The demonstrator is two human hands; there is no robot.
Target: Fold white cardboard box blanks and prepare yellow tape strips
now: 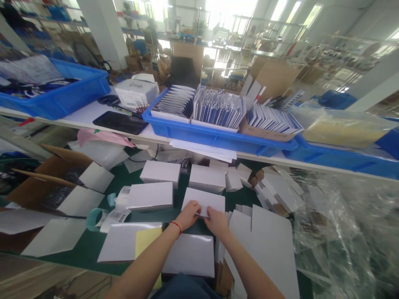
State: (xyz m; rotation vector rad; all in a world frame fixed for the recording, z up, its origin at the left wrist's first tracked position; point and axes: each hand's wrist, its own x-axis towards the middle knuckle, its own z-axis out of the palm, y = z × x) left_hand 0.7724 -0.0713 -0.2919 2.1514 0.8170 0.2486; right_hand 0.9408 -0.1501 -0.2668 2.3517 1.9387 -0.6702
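Observation:
Both my hands meet at the near edge of a small white box lying on the green mat. My left hand, with a red string at the wrist, has its fingers curled onto the box's front edge. My right hand pinches the same edge from the right. Three more closed white boxes sit behind and to the left. A larger flat white box lies under my forearms.
A blue tray filled with several upright packets stands on the raised shelf ahead. Flat white cardboard blanks are stacked at the right, clear plastic wrap beyond them. An open brown carton sits at the left, beside label strips.

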